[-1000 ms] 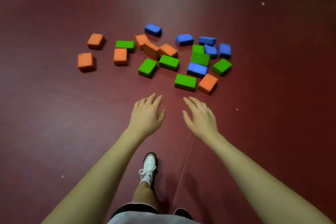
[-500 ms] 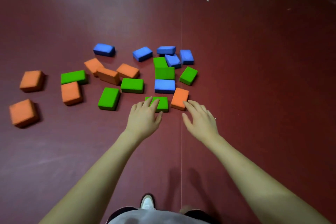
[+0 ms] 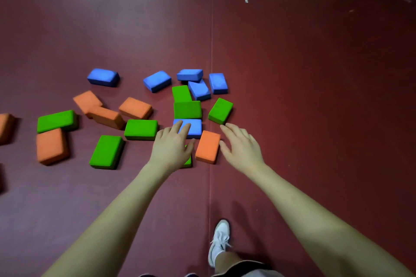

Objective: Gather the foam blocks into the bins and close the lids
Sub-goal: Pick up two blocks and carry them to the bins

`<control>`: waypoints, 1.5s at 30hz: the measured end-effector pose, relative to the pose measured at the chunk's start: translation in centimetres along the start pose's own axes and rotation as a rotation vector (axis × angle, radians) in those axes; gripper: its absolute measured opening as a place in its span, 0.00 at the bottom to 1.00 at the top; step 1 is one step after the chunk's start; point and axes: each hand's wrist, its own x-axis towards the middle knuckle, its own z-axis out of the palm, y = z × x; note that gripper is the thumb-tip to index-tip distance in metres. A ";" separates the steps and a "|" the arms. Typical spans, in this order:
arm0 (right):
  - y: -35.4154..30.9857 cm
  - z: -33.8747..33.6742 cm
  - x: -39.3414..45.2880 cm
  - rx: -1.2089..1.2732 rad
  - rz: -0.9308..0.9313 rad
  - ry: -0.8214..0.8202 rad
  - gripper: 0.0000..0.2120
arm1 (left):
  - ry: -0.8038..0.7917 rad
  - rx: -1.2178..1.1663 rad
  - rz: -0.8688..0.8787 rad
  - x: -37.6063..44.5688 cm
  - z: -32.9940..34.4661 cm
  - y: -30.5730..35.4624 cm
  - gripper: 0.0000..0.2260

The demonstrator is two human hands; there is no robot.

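six blue blocks point(image 3: 157, 81), six green point(image 3: 107, 151), seven orange point(image 3: 208, 146)

The middle of the frame is crowded by scattered rectangular foam blocks in blue point(image 3: 103, 77), green point(image 3: 107, 151) and orange point(image 3: 51, 145), many touching or overlapping, with only narrow gaps left between them. Open dark red floor point(image 3: 315, 108) is left across the whole right side, the upper part, and the lower left of the frame.
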 end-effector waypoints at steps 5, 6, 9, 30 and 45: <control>5.3 -0.2 7.6 -0.019 -0.058 -0.037 0.22 | 0.029 0.009 -0.048 8.0 1.4 1.9 0.21; 6.1 0.0 9.0 -0.019 -0.069 -0.051 0.23 | 0.023 0.013 -0.059 9.3 1.6 2.0 0.21; 7.9 0.6 12.6 -0.013 -0.082 -0.071 0.23 | -0.003 0.046 -0.078 12.7 2.6 2.0 0.21; 17.9 12.9 35.1 0.049 -0.102 -0.303 0.23 | -0.205 -0.027 -0.186 35.0 15.6 -4.1 0.22; 33.3 33.5 45.8 0.044 -0.406 -0.566 0.24 | -0.366 -0.047 -0.565 42.3 39.3 -4.3 0.24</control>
